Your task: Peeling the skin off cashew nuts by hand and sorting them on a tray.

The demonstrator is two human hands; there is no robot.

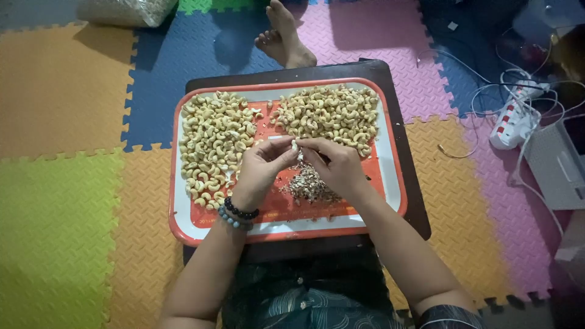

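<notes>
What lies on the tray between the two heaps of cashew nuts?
In the head view, a bare orange strip of the tray separates the left heap from the right heap.

A clear plastic bag of pale contents (125, 10) lies at the top left edge on the foam floor mats, its far side cut off from view.

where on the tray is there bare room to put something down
The tray is bare on its right side, between the right hand and the right rim, and along the near edge below the pile of skins. The far half is crowded: cashew heaps left and right; both hands fill the middle.
</notes>
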